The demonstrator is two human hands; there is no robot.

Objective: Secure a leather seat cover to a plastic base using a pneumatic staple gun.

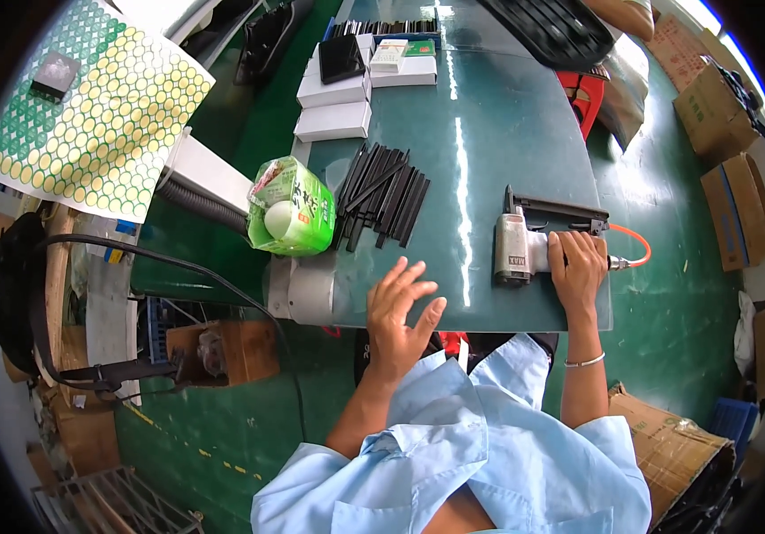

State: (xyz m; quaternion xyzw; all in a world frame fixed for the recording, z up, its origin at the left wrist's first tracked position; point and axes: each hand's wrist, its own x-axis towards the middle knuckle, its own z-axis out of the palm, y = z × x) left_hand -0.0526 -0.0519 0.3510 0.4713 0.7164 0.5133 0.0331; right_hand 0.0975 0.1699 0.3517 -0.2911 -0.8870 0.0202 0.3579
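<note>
Two o'clock from the spread-fingered left hand (397, 320), the likely heavy staple gun (511, 249) suits the right hand (580, 269) gripping its handle (538, 253).

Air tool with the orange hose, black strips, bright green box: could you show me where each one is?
Air tool (513, 242): head view, on its silvery body.
Black strips (388, 198): head view, mid-pile.
Bright green box (313, 222): head view, on its outer wall.
</note>
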